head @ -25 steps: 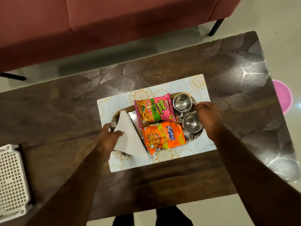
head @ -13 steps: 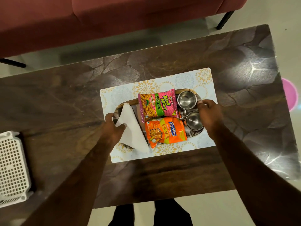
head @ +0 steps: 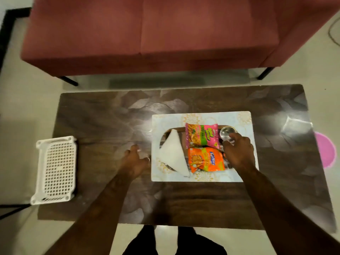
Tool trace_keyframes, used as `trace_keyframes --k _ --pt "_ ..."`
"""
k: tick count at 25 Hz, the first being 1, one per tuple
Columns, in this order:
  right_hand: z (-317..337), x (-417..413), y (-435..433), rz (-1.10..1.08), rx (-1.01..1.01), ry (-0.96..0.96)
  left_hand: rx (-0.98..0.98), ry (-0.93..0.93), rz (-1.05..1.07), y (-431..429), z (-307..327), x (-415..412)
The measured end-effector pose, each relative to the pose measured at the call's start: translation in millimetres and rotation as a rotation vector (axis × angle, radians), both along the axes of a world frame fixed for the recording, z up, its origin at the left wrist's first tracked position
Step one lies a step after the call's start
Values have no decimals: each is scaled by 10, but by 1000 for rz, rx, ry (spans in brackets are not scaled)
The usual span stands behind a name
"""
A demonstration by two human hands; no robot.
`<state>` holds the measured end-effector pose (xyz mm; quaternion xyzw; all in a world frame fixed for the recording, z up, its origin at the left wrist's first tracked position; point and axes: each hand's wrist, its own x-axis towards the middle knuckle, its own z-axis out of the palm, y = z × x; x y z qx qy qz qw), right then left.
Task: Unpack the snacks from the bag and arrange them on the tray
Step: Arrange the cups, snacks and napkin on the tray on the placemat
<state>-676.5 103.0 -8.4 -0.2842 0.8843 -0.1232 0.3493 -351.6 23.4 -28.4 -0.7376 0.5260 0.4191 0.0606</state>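
Note:
An oval tray (head: 164, 134) lies on a patterned placemat (head: 202, 116). On it are a pink snack packet (head: 201, 134) at the back and an orange snack packet (head: 206, 159) in front of it. A white folded napkin (head: 173, 153) rests on its left end and a steel cup (head: 227, 133) stands at its right end. My left hand (head: 136, 161) hovers over the table just left of the placemat, fingers apart and empty. My right hand (head: 239, 153) is over the tray's right end, its fingertips at the steel cup, hiding what lies beneath it.
A white perforated basket (head: 57, 170) sits at the left edge of the dark table (head: 110, 126). A red sofa (head: 147, 34) stands behind the table. A pink round object (head: 325, 150) lies on the floor to the right.
My left hand has let go of the tray's left end and drawn back to the left. My right hand has shifted from the tray's right edge to over the cups. The view has pulled back.

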Motion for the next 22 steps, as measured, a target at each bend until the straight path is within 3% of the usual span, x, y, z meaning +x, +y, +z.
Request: trace_keyframes --k 7,12,17,22 --pt "286 1340 -592 353 -100 -83 -39 95 211 154 348 1134" --pt "167 2709 -846 585 -76 -154 -48 -24 282 326 254 2178" --pt "1 3796 -982 794 -20 -236 -44 -90 159 529 -86 3087" --pt "-111 4180 -987 830 19 -214 -17 -147 -166 564 -474 3436"
